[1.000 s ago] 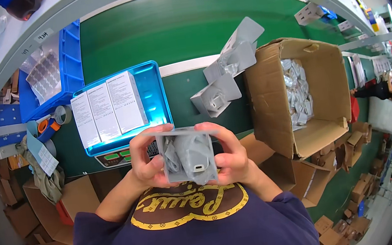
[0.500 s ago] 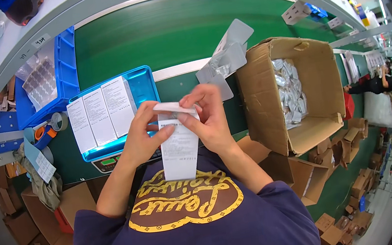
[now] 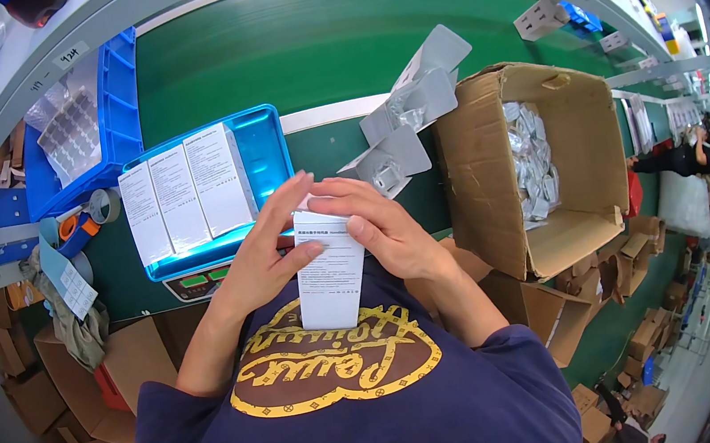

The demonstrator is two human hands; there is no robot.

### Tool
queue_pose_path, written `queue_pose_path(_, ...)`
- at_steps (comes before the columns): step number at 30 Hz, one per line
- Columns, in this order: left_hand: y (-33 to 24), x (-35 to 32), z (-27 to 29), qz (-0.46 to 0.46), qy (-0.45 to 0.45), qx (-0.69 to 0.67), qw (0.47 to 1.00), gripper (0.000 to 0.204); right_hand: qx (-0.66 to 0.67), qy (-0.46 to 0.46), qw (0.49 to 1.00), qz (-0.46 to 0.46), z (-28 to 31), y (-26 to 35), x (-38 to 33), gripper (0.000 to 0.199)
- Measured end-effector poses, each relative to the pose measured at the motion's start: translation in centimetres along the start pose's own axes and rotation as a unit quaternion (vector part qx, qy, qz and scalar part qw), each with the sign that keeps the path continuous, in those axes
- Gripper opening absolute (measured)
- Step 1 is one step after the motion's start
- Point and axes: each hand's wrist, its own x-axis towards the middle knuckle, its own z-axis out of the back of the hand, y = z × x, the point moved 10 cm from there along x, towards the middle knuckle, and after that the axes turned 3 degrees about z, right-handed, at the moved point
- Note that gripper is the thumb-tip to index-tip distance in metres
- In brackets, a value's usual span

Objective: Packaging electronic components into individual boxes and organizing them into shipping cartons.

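A slim white box (image 3: 329, 280) printed with small text stands in front of my chest, its top end between my two hands. My left hand (image 3: 270, 243) grips its left side, thumb on the front face. My right hand (image 3: 391, 233) closes round the right side, its thumb near the top edge and its fingers bent over the top. The fingers partly hide the top end. To the left, three similar white boxes (image 3: 180, 200) lie side by side in a shiny blue tray (image 3: 267, 143), which rests on a scale (image 3: 195, 284) with green displays.
Open white boxes (image 3: 396, 159) with clear plastic inside lie beyond my right hand. A large cardboard carton (image 3: 479, 178) at right holds several silvery packets (image 3: 533, 167). At left are a blue crate (image 3: 118, 109) and tape rolls (image 3: 104, 205). A shelf edge crosses the far side.
The flap that stood up at the box's top is now down, and my fingers have moved over that end. My right hand has shifted slightly, showing more of the open boxes.
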Motion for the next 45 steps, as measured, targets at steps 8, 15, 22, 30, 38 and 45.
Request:
queue_pose_path(8, 1.0, -0.6, 2.4, -0.007, -0.104, 0.042, 0.994, 0.040, -0.029, -0.061, 0.990, -0.122, -3.0, -3.1, -0.9, 0.079)
queue_pose_path(15, 3.9, -1.8, 14.2, -0.033, -0.295, 0.442, 0.846, 0.043, -0.129, -0.143, 0.973, -0.125, -1.5, -4.6, 8.8, 0.070)
queue_pose_path(22, 6.6, -1.3, 15.0, -0.028, -0.272, 0.579, 0.768, 0.049, -0.104, -0.200, 0.955, -0.191, -5.5, -16.6, 10.1, 0.061)
queue_pose_path(30, 1.2, 0.8, 10.5, -0.042, -0.216, 0.350, 0.911, 0.054, 0.028, -0.254, 0.966, 0.043, 2.1, 2.0, 3.1, 0.060)
queue_pose_path(38, 5.0, 10.7, -8.1, 0.026, 0.112, 0.151, 0.982, 0.122, -0.400, -0.053, 0.776, -0.485, 34.9, -12.7, -19.5, 0.058)
queue_pose_path(45, 7.5, 11.0, -9.9, -0.014, 0.083, 0.176, 0.981, 0.116, -0.298, -0.073, 0.743, -0.594, 28.3, -30.0, -28.0, 0.099)
